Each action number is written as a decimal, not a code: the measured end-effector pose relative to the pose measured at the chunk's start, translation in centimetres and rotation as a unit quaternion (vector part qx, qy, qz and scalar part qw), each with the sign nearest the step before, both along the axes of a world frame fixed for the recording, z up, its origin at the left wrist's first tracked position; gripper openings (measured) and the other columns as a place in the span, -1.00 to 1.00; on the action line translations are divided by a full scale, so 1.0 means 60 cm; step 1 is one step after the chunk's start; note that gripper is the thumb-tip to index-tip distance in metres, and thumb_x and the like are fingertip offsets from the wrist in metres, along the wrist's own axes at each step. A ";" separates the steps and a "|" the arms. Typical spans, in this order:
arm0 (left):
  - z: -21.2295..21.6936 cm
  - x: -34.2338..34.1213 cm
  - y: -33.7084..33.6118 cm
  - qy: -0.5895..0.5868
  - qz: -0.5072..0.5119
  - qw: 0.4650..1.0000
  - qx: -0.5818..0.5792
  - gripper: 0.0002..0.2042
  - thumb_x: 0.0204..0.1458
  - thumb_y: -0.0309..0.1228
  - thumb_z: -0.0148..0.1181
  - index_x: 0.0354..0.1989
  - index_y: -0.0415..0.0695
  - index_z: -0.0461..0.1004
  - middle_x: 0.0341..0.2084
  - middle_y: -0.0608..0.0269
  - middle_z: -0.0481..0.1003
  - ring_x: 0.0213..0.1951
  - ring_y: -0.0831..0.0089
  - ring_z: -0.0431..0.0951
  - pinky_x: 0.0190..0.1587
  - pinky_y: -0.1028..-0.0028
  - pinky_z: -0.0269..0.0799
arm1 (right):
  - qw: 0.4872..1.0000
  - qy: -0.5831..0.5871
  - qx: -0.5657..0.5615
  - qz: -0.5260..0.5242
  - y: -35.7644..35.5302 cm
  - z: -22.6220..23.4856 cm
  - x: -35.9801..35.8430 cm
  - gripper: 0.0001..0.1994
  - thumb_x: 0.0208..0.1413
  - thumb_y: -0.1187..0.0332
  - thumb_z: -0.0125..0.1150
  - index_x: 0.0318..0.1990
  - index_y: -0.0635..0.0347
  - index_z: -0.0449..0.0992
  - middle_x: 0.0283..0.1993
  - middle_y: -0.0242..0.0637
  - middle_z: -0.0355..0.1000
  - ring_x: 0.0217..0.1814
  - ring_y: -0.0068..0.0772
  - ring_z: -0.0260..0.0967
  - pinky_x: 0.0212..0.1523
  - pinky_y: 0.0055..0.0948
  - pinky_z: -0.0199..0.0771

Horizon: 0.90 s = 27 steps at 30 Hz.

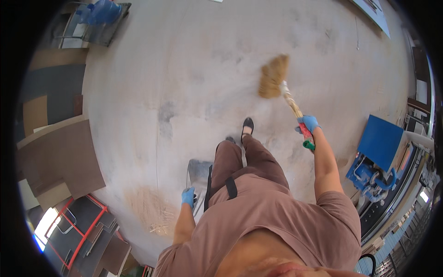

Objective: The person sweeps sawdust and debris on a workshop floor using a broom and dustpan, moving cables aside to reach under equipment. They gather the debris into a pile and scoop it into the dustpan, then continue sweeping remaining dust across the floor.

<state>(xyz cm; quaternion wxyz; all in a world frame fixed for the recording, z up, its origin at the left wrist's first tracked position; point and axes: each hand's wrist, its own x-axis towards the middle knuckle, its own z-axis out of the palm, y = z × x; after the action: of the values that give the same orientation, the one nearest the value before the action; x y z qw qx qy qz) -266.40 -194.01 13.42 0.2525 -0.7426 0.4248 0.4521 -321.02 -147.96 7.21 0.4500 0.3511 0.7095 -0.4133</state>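
My right hand (308,123), in a blue glove, is wrapped round the short handle of a straw broom (274,76). Its handle runs from pale wrapping near the bristles to a red part and a green end by my wrist. The bristles, slightly blurred, are over the floor ahead of my feet and to the right. Down at my left side, my left hand (188,196), also in a blue glove, is closed on the handle of a grey dustpan (199,171). The pan is beside my left leg, which partly hides it; the fingers show only in part.
Light brown sawdust (152,207) lies on the dusty concrete floor (184,83) at the left. Brown and grey boards (64,157) and a red-framed rack (83,235) line the left side. Blue machinery (371,177) stands at the right, and a cart with blue bottles (104,14) at the far left.
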 end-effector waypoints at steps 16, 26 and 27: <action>-0.184 -0.999 -0.526 0.179 -0.286 0.918 -0.209 -0.57 -0.07 -0.25 0.23 -0.13 -0.37 0.50 -0.34 -0.05 0.57 -0.31 0.16 0.53 -0.21 0.18 0.46 | 0.962 0.068 -0.129 -0.230 -0.361 0.231 -0.476 -0.51 0.12 0.45 0.14 0.25 0.23 0.34 -0.38 0.09 0.54 -0.54 -0.18 0.54 -0.61 -0.33 0.53; -0.196 -1.754 -0.608 0.265 -0.374 0.833 -0.309 -0.48 -0.07 -0.19 0.26 0.03 -0.29 0.46 -0.09 -0.22 0.56 -0.07 0.02 0.59 -0.05 0.15 0.48 | 0.942 0.035 -0.255 -0.216 -0.638 0.121 -1.013 -0.38 0.14 0.45 0.18 0.39 0.18 0.22 -0.35 0.09 0.55 -0.57 -0.19 0.54 -0.60 -0.35 0.56; -0.215 -1.815 -0.613 0.235 -0.379 0.851 -0.277 -0.46 -0.07 -0.18 0.26 0.06 -0.29 0.45 -0.08 -0.22 0.56 -0.05 0.01 0.58 -0.03 0.16 0.48 | 0.933 0.034 -0.301 -0.195 -0.661 0.108 -1.080 -0.37 0.13 0.46 0.20 0.39 0.20 0.21 -0.35 0.06 0.56 -0.57 -0.23 0.54 -0.60 -0.36 0.56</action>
<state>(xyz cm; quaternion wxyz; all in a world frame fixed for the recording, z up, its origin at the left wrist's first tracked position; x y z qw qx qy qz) -375.29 -230.78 0.54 0.0807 -0.4340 0.8279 0.3460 -385.80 -187.64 13.70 0.4208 0.3159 0.4842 -0.6990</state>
